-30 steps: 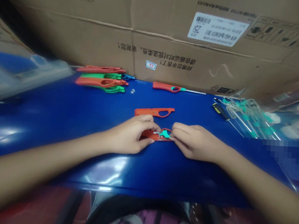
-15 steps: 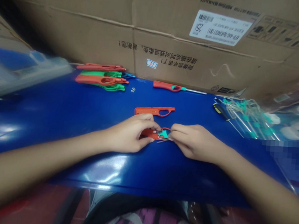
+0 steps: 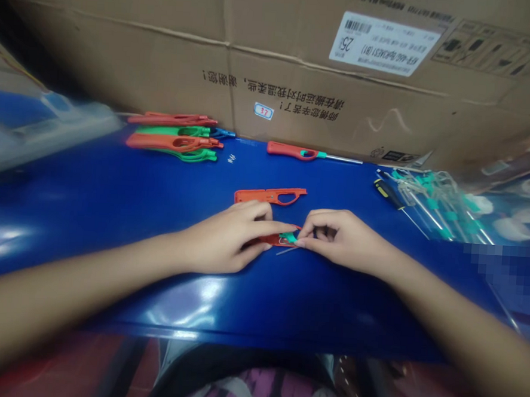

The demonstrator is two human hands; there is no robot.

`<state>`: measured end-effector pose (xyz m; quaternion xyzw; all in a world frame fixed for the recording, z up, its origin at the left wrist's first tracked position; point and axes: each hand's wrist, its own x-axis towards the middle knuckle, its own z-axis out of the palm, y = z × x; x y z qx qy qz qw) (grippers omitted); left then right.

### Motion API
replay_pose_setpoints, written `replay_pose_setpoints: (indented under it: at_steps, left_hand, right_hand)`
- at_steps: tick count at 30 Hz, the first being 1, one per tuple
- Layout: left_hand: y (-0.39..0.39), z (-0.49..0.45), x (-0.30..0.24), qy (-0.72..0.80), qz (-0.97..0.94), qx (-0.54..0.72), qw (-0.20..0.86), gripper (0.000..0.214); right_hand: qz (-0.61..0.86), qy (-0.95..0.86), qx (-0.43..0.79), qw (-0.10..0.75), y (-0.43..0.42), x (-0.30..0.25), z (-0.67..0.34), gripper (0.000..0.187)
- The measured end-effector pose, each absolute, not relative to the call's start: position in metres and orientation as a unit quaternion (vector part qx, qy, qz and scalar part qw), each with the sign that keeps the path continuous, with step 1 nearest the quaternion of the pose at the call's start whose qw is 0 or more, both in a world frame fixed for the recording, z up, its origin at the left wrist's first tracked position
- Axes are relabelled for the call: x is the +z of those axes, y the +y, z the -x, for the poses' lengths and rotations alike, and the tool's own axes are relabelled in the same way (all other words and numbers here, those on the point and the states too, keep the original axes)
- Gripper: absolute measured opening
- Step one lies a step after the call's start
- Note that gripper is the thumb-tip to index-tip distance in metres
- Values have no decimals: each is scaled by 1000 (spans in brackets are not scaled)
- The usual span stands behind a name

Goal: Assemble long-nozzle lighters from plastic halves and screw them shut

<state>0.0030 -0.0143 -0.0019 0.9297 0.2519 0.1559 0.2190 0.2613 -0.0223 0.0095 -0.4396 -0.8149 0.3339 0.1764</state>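
My left hand (image 3: 238, 236) is closed round a red lighter half-shell (image 3: 277, 239) lying on the blue table, its index finger stretched over the shell. A green trigger piece (image 3: 288, 237) sits in the shell, with a thin pale wire beside it. At the shell's right end my right hand (image 3: 334, 236) pinches close to the green trigger; the fingertips hide exactly what they grip. A thin metal rod (image 3: 286, 251) shows just below the shell. Just beyond my left hand lies an orange half-shell (image 3: 269, 195) with a trigger opening.
Several red, orange and green shells (image 3: 174, 142) are piled at the back left, beside tiny metal bits (image 3: 232, 159). A red lighter (image 3: 292, 151) lies before a large cardboard box (image 3: 274, 55). At right are a screwdriver (image 3: 387, 194) and several metal tubes with green parts (image 3: 441, 206).
My left index finger has stretched out rightward over the shell and green trigger. My right hand's fingers have lifted and curled while staying at the shell's right end. The view has shifted slightly.
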Motion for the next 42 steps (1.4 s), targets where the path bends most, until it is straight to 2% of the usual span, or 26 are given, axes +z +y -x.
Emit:
replay_pose_setpoints:
  at_steps: [9,19,23,29,34,42]
  left_hand:
    - [-15,-2,1,222,-964,101,103,43]
    - [-19,-6,3,226,-967,89,73,42]
    - [-18,-5,2,224,-967,88,80,44]
    - [-17,-5,2,244,-954,108,136,33]
    - [-16,-5,2,250,-948,124,152,25]
    - [-15,-5,1,244,-949,123,160,26]
  right_hand:
    - [371,-867,291,161,-24,15,-265,12]
    - [337,-914,200,109,-27,17,-268,13]
    - [299,-933,177,98,-29,17,-269,16]
    - [272,-956,91,56,-30,13,-269,19]
    - [278,-953,104,60,-29,14,-272,15]
    - [277,-951,127,53,-29,21,-274,7]
